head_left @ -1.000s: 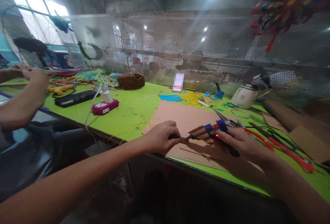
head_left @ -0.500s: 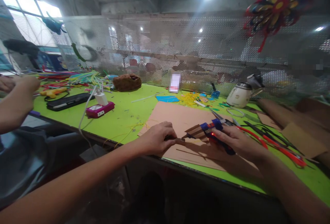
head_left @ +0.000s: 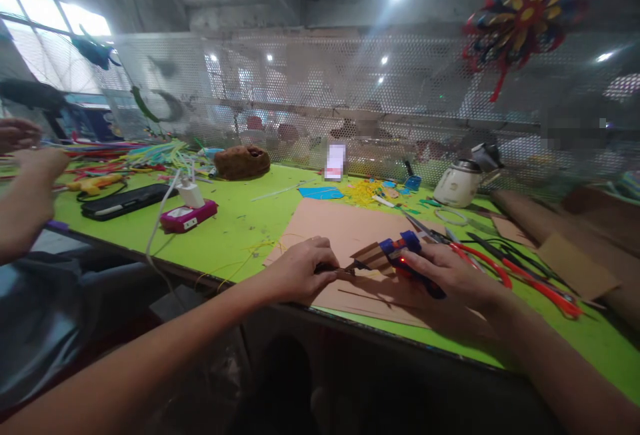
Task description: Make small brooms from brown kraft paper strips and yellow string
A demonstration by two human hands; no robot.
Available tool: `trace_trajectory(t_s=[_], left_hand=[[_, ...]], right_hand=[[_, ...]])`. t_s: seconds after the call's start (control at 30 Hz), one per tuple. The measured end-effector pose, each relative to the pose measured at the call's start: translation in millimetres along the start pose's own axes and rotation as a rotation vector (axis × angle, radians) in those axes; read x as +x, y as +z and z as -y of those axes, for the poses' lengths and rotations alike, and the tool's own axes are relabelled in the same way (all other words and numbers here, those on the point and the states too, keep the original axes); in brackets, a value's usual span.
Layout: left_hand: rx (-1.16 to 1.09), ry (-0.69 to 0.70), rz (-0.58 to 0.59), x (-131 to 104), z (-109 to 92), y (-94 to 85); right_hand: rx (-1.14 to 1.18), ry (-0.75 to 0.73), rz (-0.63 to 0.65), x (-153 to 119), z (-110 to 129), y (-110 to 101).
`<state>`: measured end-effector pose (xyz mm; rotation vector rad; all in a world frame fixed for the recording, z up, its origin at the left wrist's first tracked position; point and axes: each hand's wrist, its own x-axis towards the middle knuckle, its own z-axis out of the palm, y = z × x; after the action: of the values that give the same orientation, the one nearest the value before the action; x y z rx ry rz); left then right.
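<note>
My left hand is closed, pinching a small, thin dark-brown strip near the table's front edge. My right hand grips a blue glue gun with a red light lit on its side. The gun's dark nozzle points left and is at the strip's free end; whether they touch I cannot tell. Beneath both hands lies a pinkish-brown sheet. A brown striped piece shows beside the nozzle, and a thin dark strip rests on the sheet's front part.
Red-handled scissors and red-handled pliers lie right of my right hand. A cream kettle, yellow scraps and a magenta power socket stand further off. At far left is another person's arm.
The glue gun has moved slightly left, bringing its nozzle to the strip in my left hand. My left hand keeps its pinch. The whole view has shifted a little.
</note>
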<state>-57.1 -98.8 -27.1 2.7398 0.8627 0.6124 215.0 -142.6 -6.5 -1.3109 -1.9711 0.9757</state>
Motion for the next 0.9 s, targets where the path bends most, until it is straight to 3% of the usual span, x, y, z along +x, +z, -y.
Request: trace_trajectory(t_s=[0.9], left_hand=[[-0.014, -0.006, -0.015, -1.2, 1.6, 0.7]], right_hand=[[0.043, 0.049, 0.043, -5.2, -6.3, -11.6]])
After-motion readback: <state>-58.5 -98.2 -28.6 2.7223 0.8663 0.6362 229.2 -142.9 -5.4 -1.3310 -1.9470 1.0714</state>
